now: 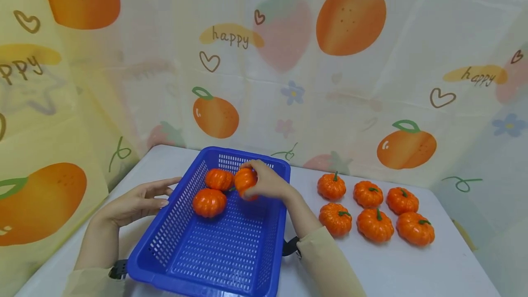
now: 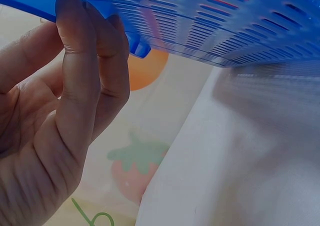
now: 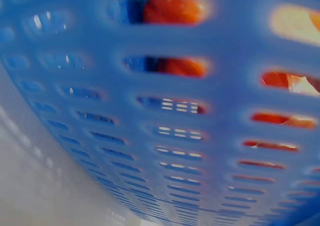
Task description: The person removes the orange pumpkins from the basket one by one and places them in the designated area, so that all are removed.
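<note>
Pinching glossy, ribbed orange pumpkin [image 1: 244, 180] with right hand [image 1: 268, 182] inside blue slotted-plastic basket [image 1: 218, 247].
Could slip, being smooth — with left hand [image 1: 140, 200] loosely spread outside.

Orange pumpkins [image 1: 374, 227], green stems [image 1: 378, 214]; blue basket [image 1: 222, 246]; white table [image 1: 396, 269]; fruit-print backdrop [image 1: 255, 104].

The basket [image 1: 156, 278] is smooth blue plastic with a soft sheen and slotted walls. Inside it, the pumpkins [image 1: 209, 203] have glossy, ribbed, plastic-looking skins; right of it, the loose pumpkins [image 1: 374, 226] shine likewise, with duller stems [image 1: 379, 214]. Under the basket, the desk [image 1: 445, 269] looks smooth and matt. Behind it hangs a thin, creased sheet [image 1: 173, 45]. Beside it, the sleeves [image 1: 330, 260] are matt cloth.
</note>
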`<state>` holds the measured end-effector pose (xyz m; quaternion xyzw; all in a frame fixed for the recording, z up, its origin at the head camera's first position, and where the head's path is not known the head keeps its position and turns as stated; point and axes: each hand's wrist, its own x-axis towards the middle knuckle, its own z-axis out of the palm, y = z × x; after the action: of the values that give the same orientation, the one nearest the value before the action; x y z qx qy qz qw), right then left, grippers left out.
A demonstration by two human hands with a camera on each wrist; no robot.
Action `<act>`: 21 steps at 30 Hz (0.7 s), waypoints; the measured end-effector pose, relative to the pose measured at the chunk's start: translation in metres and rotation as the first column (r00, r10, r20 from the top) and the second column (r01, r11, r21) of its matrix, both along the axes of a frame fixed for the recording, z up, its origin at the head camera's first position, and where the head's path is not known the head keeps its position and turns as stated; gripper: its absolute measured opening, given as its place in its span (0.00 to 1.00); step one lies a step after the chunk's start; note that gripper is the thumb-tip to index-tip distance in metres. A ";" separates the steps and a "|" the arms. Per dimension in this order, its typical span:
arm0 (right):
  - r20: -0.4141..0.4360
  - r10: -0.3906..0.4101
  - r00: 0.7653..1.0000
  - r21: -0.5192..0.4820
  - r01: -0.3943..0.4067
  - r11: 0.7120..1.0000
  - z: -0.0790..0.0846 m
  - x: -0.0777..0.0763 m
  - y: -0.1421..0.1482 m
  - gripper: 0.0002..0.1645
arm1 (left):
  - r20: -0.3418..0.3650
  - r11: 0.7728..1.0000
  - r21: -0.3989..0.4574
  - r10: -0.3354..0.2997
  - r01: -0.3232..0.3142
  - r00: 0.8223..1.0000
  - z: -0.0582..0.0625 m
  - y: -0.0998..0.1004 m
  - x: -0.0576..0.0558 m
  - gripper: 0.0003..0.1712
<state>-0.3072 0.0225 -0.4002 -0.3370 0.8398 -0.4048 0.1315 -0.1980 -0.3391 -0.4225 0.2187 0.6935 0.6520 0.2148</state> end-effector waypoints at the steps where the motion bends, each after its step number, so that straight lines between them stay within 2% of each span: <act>1: 0.002 -0.010 1.000 -0.022 0.010 1.000 0.001 0.000 0.001 0.44 | -0.001 1.000 0.003 -0.002 0.002 1.000 0.000 0.000 0.000 0.34; 5: 0.011 -0.016 1.000 -0.095 0.017 0.995 0.005 0.003 0.007 0.42 | 0.001 1.000 0.011 -0.012 0.012 1.000 0.001 0.000 0.000 0.34; 10: 0.046 0.030 0.998 -0.197 -0.020 0.980 0.013 0.009 0.014 0.41 | -0.001 1.000 0.019 -0.016 0.016 1.000 0.001 -0.001 0.001 0.34; 18: 0.146 0.104 0.984 -0.388 -0.039 0.921 0.026 0.018 0.030 0.41 | 0.000 1.000 0.023 -0.015 0.015 1.000 0.001 0.000 0.001 0.34; 21: 0.153 0.110 0.982 -0.428 -0.035 0.903 0.031 0.022 0.039 0.43 | -0.004 1.000 0.014 -0.012 0.012 1.000 0.001 0.000 0.000 0.34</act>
<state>-0.2848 0.0619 -0.3695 -0.3520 0.7039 -0.6001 0.1430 -0.1979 -0.3392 -0.4217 0.2259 0.6878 0.6552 0.2159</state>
